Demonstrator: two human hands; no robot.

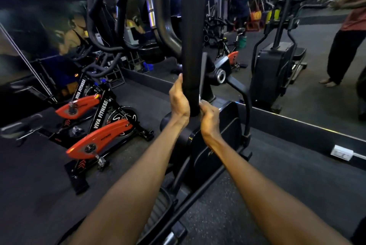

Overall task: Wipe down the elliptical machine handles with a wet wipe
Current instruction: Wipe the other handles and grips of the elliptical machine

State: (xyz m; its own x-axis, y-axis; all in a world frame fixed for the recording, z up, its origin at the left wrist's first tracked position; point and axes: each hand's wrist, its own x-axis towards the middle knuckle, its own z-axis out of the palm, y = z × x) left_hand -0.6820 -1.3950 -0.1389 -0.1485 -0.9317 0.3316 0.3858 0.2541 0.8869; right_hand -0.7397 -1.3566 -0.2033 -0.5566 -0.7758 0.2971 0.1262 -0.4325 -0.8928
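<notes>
A thick black foam-covered elliptical handle (193, 47) rises through the middle of the head view. My left hand (179, 100) wraps the handle's lower part from the left, thumb pointing up along it. My right hand (209, 115) grips the handle's bottom end from the right. A small white bit of wet wipe (200, 98) shows just above the right hand's fingers, pressed against the handle; most of it is hidden. The elliptical's black body (215, 136) sits below the hands.
Two orange-and-black spin bikes (95, 126) stand on the dark floor to the left. A wall mirror (297, 27) ahead reflects another elliptical and a standing person at the right. A white socket strip (341, 152) sits on the skirting at the right.
</notes>
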